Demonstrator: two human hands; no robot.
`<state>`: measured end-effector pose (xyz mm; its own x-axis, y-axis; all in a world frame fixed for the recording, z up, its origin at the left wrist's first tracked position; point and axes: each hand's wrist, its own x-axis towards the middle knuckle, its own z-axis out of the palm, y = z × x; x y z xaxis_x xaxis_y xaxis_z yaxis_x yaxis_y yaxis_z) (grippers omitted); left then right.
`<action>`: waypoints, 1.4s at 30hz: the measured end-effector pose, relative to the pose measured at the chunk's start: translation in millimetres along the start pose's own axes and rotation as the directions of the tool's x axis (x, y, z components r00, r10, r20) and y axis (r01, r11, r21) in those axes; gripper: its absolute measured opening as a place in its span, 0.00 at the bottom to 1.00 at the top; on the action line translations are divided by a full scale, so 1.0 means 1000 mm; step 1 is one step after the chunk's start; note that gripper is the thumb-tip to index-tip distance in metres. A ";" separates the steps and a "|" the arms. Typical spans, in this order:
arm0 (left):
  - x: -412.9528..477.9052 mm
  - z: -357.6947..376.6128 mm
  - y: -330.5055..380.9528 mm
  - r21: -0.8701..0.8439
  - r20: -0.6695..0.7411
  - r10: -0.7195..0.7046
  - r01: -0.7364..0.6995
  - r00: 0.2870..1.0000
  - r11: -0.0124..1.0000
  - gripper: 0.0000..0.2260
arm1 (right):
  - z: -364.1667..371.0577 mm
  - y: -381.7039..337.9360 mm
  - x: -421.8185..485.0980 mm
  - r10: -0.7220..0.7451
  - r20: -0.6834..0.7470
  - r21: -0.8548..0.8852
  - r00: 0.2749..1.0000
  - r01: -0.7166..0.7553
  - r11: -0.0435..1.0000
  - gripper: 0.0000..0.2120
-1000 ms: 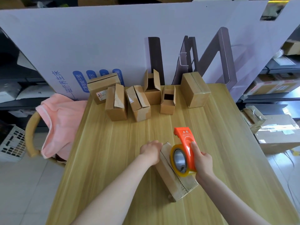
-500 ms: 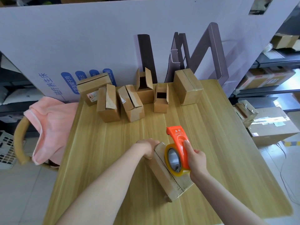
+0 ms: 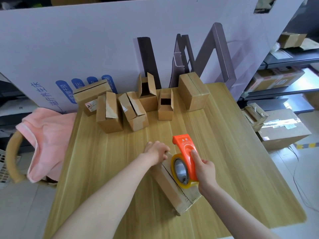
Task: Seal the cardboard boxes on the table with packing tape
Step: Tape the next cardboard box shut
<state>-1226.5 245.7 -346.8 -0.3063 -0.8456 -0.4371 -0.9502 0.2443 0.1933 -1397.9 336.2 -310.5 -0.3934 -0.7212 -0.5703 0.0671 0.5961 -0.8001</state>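
**Inspector:** Storeroom. A wooden table (image 3: 103, 169) stands against a large white printed board (image 3: 86, 40). At far left a pink cloth (image 3: 50, 135) is draped over a chair (image 3: 10, 161), which is mostly hidden. What of the stock?

**Assistant:** A row of small boxes (image 3: 108, 112) stands along the table's far edge. Two have their flaps up. The others look closed, but their seams are hard to read.

**Inspector:** The hands?

**Assistant:** The left hand (image 3: 156, 150) is curled over the far end of the cardboard box (image 3: 172, 188), which lies at the table's front middle. Its fingertips are hidden past the edge. Just to the right, the orange tape dispenser (image 3: 185, 152) and its tape roll (image 3: 179, 171) sit on the box top. The right hand (image 3: 205, 169) grips the dispenser with the forefinger laid along the body. The other fingers wrap behind it, out of sight. I cannot tell whether tape lies on the seam.

**Inspector:** The right side?

**Assistant:** Shelves (image 3: 284, 61) and floor cartons (image 3: 283, 131), cut off by the frame.
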 end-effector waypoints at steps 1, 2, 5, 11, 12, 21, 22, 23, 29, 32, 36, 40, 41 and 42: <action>0.000 0.001 -0.001 0.006 -0.029 0.001 -0.001 1.000 1.000 0.11 | 0.000 0.000 0.000 0.002 0.001 0.003 1.000 -0.002 1.000 0.24; -0.001 0.002 -0.002 0.003 -0.051 -0.009 0.009 0.999 1.000 0.11 | 0.000 0.000 0.000 0.004 0.002 0.005 1.000 -0.004 1.000 0.24; -0.003 0.005 -0.001 -0.100 -0.066 -0.092 0.086 0.994 0.991 0.09 | -0.001 0.000 0.000 0.006 0.004 0.013 1.000 -0.007 1.000 0.24; -0.010 0.015 0.008 -0.506 0.026 -0.310 0.280 0.950 0.816 0.11 | 0.002 -0.001 0.000 0.001 0.006 0.015 1.000 -0.001 1.000 0.23; -0.011 0.015 0.008 -0.499 0.049 -0.299 0.283 0.953 0.819 0.12 | 0.003 -0.002 0.000 -0.005 0.009 0.009 1.000 0.005 1.000 0.23; -0.039 0.028 0.005 -0.552 -0.121 -0.476 0.339 0.871 0.762 0.24 | 0.002 -0.001 -0.002 -0.018 0.018 -0.003 1.000 0.018 1.000 0.23; -0.049 0.034 0.003 -0.644 -0.183 -0.519 0.298 0.835 0.705 0.25 | 0.003 -0.001 -0.002 -0.020 0.018 -0.008 1.000 0.020 1.000 0.22; -0.060 0.042 0.001 -0.720 -0.219 -0.567 0.261 0.794 0.643 0.26 | 0.004 -0.001 -0.002 -0.021 0.020 -0.014 1.000 0.022 1.000 0.22; -0.097 0.079 0.011 -0.941 -0.060 -0.804 0.236 0.592 0.244 0.27 | 0.007 -0.002 0.000 -0.031 0.029 -0.042 0.999 0.032 0.999 0.25; -0.095 0.081 0.013 -0.948 -0.014 -0.774 0.237 0.633 0.210 0.20 | 0.006 -0.002 0.001 -0.027 0.023 -0.049 0.999 0.028 0.998 0.24; -0.090 0.075 0.014 -0.924 -0.053 -0.734 0.246 0.677 0.293 0.18 | 0.006 -0.004 0.002 -0.033 0.004 -0.072 0.999 0.033 0.997 0.24; -0.084 0.073 0.010 -0.855 -0.067 -0.679 0.309 0.731 0.417 0.17 | 0.005 -0.003 0.002 -0.039 -0.004 -0.079 0.999 0.038 0.996 0.23; -0.082 0.072 0.008 -0.833 -0.073 -0.661 0.318 0.747 0.452 0.15 | 0.005 -0.002 0.002 -0.038 -0.001 -0.078 0.999 0.038 0.996 0.23; -0.081 0.070 0.006 -0.814 -0.075 -0.649 0.330 0.757 0.478 0.13 | 0.005 -0.001 0.002 -0.038 0.001 -0.076 0.999 0.038 0.996 0.23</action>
<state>-1211.0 348.9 -372.1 0.3889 -0.8343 -0.3908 -0.5095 -0.5482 0.6632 -1394.0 332.2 -311.2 -0.3950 -0.7436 -0.5395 -0.0182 0.5934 -0.8047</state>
